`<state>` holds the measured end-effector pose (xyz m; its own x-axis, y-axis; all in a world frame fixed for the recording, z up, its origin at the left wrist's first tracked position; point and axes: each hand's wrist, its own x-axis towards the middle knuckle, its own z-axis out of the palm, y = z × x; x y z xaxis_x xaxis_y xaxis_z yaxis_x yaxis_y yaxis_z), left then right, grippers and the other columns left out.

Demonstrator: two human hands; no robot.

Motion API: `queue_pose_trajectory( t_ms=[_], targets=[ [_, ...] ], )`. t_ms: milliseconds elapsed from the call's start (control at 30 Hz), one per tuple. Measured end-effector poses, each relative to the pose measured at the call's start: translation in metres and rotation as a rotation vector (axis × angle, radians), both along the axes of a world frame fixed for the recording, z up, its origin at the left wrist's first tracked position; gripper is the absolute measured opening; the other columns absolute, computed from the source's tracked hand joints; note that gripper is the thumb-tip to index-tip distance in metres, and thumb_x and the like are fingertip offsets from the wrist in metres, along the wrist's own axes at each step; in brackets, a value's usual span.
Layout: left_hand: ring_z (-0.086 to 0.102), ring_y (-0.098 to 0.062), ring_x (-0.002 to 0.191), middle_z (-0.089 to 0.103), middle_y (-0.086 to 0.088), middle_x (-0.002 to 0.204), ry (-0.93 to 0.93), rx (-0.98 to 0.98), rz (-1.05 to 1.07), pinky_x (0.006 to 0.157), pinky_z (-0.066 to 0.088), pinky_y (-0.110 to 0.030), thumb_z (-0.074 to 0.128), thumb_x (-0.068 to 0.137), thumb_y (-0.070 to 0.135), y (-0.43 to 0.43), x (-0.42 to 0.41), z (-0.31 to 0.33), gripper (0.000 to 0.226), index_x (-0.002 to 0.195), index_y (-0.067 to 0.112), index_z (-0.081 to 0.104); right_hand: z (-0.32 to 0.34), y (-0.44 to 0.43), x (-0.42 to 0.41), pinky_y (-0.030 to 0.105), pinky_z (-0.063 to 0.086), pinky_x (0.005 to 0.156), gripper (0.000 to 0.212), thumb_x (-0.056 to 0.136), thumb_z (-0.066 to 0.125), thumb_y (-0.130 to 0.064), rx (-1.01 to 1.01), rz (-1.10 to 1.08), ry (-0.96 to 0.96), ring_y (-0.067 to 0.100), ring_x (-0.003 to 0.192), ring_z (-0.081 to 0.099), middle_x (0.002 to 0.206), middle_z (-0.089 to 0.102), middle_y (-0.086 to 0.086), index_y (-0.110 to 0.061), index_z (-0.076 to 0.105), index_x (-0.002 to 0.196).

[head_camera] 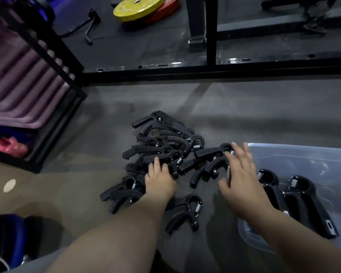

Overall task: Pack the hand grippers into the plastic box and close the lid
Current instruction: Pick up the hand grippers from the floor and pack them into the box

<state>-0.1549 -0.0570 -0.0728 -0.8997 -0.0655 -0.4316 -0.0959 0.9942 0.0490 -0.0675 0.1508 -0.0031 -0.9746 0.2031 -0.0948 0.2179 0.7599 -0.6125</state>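
L grip [159, 177] unclear on pile [146, 149]; R grip [239, 174] wide; 2 grippers [313, 209] in box [303, 158]

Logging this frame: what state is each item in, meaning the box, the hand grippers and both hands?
Clear plastic box: open, no lid on it.
Two black hand grippers: lying inside the box.
Pile of black spring hand grippers: loose on the grey floor, unpacked.
Left hand: on the pile, grip unclear.
Right hand: fingers spread straight over a lone black gripper beside the box.
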Motion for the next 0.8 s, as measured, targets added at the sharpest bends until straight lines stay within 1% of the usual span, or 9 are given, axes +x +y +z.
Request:
queue_pose_trajectory(
  t_ms=[100,200,267,333,400,467,600,733,800],
  targets=[
    [0.009,-0.033,0.144,0.000,-0.007,0.161,-0.031,-0.064,-0.074,0.115,0.016,-0.043,0.048,0.091,0.032,0.009,0.016,-0.011,0.042,0.132,0.022,0.049,0.000,0.000,0.000,0.036,0.017,0.117,0.065,0.085,0.052,-0.018,0.002,0.007,0.011,0.000,0.145,-0.024,0.162,-0.001,-0.013,-0.014,0.034,0.147],
    [0.024,-0.032,0.134,0.019,-0.011,0.152,0.090,-0.062,-0.030,0.111,0.020,-0.041,0.053,0.087,0.034,0.012,0.014,-0.008,0.047,0.132,0.025,0.043,0.000,0.003,0.001,0.036,0.016,0.117,0.064,0.086,0.051,-0.019,-0.007,0.013,0.010,-0.001,0.145,-0.024,0.162,-0.001,-0.014,-0.016,0.034,0.147],
    [0.014,-0.030,0.142,0.011,-0.012,0.157,0.207,-0.056,-0.023,0.115,0.013,-0.043,0.058,0.085,0.034,0.008,0.001,0.000,0.065,0.143,0.027,0.030,0.000,0.005,0.002,0.029,0.009,0.116,0.063,0.087,0.051,-0.019,-0.004,0.028,0.014,0.000,0.145,-0.024,0.162,-0.001,-0.013,-0.016,0.034,0.148],
    [0.002,-0.026,0.148,0.001,-0.006,0.162,0.230,-0.053,-0.027,0.118,0.005,-0.044,0.058,0.086,0.033,0.000,-0.018,0.008,0.079,0.152,0.026,0.015,0.000,0.005,0.003,0.025,0.003,0.114,0.063,0.087,0.051,-0.018,0.001,0.044,0.025,0.001,0.146,-0.023,0.163,0.000,-0.012,-0.015,0.034,0.147],
    [0.004,-0.024,0.149,0.007,-0.003,0.162,0.116,-0.018,0.042,0.119,0.006,-0.046,0.056,0.087,0.036,-0.009,-0.037,0.012,0.079,0.153,0.024,0.014,-0.001,0.005,0.003,0.025,0.003,0.113,0.062,0.088,0.052,-0.018,0.002,0.043,0.033,0.002,0.146,-0.022,0.163,0.001,-0.011,-0.014,0.035,0.147],
    [0.017,-0.024,0.146,0.023,-0.002,0.158,-0.002,0.058,0.159,0.117,0.017,-0.049,0.055,0.087,0.042,-0.016,-0.044,0.010,0.073,0.150,0.020,0.024,-0.002,0.005,0.003,0.026,0.005,0.114,0.061,0.087,0.052,-0.017,-0.001,0.036,0.038,0.002,0.147,-0.021,0.163,0.002,-0.010,-0.014,0.036,0.146],
    [0.029,-0.030,0.137,0.030,-0.008,0.149,0.034,-0.095,0.012,0.110,0.024,-0.044,0.057,0.086,0.046,-0.010,-0.021,0.000,0.075,0.148,0.019,0.024,-0.002,0.003,0.000,0.029,0.009,0.114,0.061,0.086,0.052,-0.017,-0.014,0.007,0.037,0.001,0.146,-0.022,0.163,0.003,-0.011,-0.015,0.038,0.145],
    [0.036,-0.033,0.132,0.039,-0.013,0.140,-0.098,-0.060,0.186,0.108,0.025,-0.043,0.066,0.077,0.061,-0.004,-0.001,-0.009,0.079,0.136,0.018,0.036,-0.001,0.001,0.000,0.035,0.020,0.115,0.059,0.085,0.052,-0.016,-0.016,-0.010,0.033,0.000,0.146,-0.020,0.162,0.006,-0.010,-0.015,0.041,0.142],
    [0.039,-0.032,0.131,0.042,-0.011,0.139,-0.117,-0.002,0.231,0.108,0.027,-0.043,0.069,0.074,0.063,-0.005,0.003,-0.011,0.081,0.134,0.020,0.037,-0.001,0.001,0.001,0.034,0.019,0.115,0.058,0.085,0.053,-0.015,-0.013,-0.009,0.035,0.000,0.146,-0.020,0.162,0.006,-0.010,-0.015,0.042,0.141]
  ],
)
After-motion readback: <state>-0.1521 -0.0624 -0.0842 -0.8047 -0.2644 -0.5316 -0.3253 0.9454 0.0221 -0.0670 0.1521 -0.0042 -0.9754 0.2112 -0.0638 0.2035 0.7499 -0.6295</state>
